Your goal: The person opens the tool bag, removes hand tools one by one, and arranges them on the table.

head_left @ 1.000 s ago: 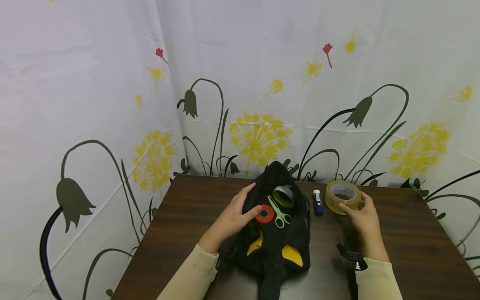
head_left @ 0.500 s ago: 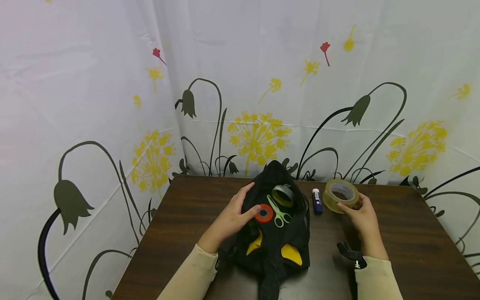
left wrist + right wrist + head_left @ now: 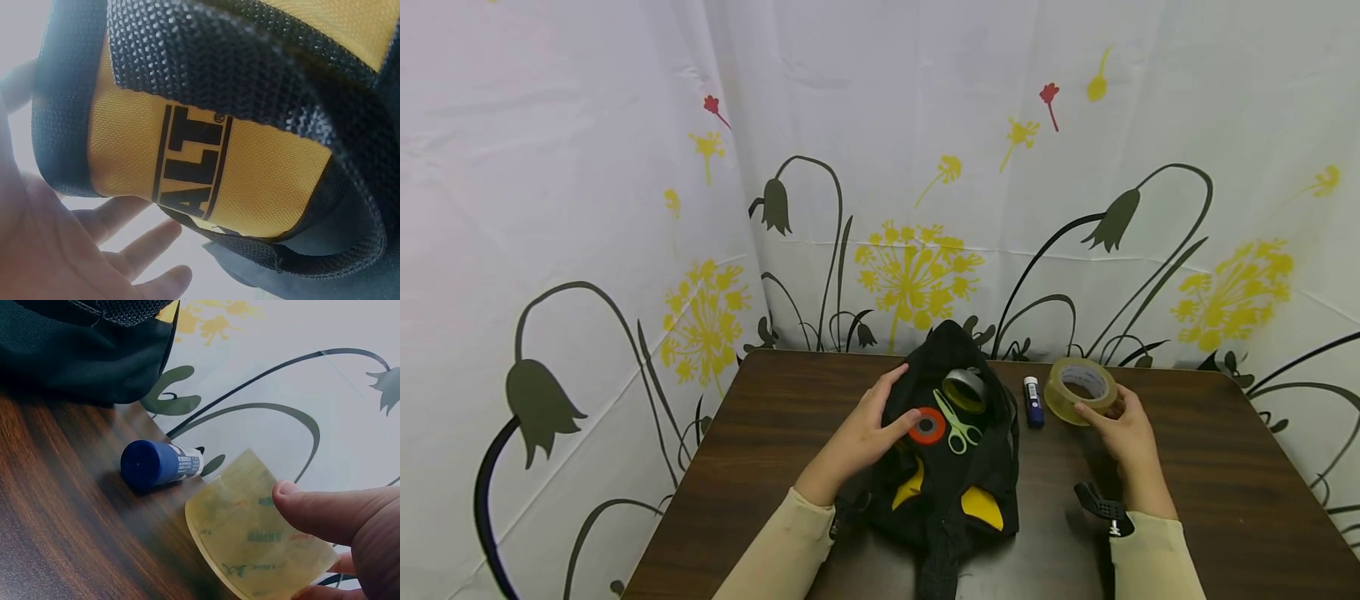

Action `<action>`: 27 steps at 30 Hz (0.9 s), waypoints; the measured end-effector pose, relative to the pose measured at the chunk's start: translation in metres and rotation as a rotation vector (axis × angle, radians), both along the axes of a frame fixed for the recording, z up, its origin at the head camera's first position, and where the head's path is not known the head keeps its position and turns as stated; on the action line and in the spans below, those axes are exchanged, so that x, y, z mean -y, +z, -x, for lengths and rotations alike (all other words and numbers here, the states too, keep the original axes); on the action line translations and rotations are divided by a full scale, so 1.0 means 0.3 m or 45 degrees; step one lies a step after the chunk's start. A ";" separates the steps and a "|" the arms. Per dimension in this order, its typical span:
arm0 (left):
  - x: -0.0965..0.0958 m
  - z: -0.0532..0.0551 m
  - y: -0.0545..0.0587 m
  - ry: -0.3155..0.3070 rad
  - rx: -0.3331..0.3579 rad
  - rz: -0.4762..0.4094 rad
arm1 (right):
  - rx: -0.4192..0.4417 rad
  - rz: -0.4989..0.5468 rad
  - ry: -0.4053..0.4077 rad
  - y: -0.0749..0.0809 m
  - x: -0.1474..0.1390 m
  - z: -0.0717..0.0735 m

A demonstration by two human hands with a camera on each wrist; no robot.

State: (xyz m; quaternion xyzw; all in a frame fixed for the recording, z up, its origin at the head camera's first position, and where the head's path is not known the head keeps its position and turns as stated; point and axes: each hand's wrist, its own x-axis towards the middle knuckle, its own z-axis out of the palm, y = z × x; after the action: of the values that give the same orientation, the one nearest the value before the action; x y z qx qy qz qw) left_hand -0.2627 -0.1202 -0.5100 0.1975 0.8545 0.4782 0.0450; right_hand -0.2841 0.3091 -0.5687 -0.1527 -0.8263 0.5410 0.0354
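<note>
The right hand (image 3: 1126,437) is pinching a wide roll of clear yellowish tape (image 3: 1063,403) by its right side: the thumb is pressing on the near outer face while the other fingers are reaching round toward the back, so the hand is standing only as far open as the roll's wall is thick. The tape is sitting at the far right part of the brown worktop (image 3: 1225,467), near its back edge; whether its underside is fully touching the surface cannot be told. A blue tube with a white end (image 3: 1033,403) is lying just to the left of the tape, between it and a black bag (image 3: 942,479).

The left hand (image 3: 867,429) is spreading wide at the bag's left side. Its thumb is extending over the rim toward the opening, and its other fingers are stretching along the outside, straight and well parted in the left wrist view; they are touching or supporting the fabric rather than curling round it. Inside the open bag, an orange-red roll (image 3: 927,440) is lying close to the thumb tip, with pale green scissors (image 3: 954,422) just right of it and a silver-grey roll (image 3: 973,382) beyond. Yellow panels (image 3: 982,508) are showing on the bag's near part. Behind everything, a white curtain (image 3: 880,125) is hanging with printed flowers.
</note>
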 end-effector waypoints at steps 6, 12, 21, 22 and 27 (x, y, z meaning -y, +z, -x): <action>0.000 0.002 -0.004 0.001 -0.008 -0.003 | -0.005 -0.028 -0.006 -0.003 0.000 0.002; 0.000 0.001 -0.004 0.001 -0.004 -0.002 | -0.019 -0.088 0.006 0.032 0.002 -0.005; 0.001 0.000 -0.004 0.002 -0.006 0.006 | -0.114 -0.182 -0.001 0.196 0.032 -0.057; 0.001 0.000 -0.004 0.001 -0.009 0.007 | -0.134 -0.182 0.000 0.212 0.039 -0.063; -0.002 -0.002 -0.003 -0.009 -0.021 0.004 | -0.239 -0.185 0.054 0.285 0.092 -0.096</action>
State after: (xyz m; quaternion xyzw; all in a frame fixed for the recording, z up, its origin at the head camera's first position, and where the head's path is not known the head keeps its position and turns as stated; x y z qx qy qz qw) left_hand -0.2622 -0.1197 -0.5108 0.2043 0.8549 0.4752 0.0399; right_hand -0.2553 0.2815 -0.4832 -0.0807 -0.8594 0.4922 0.1122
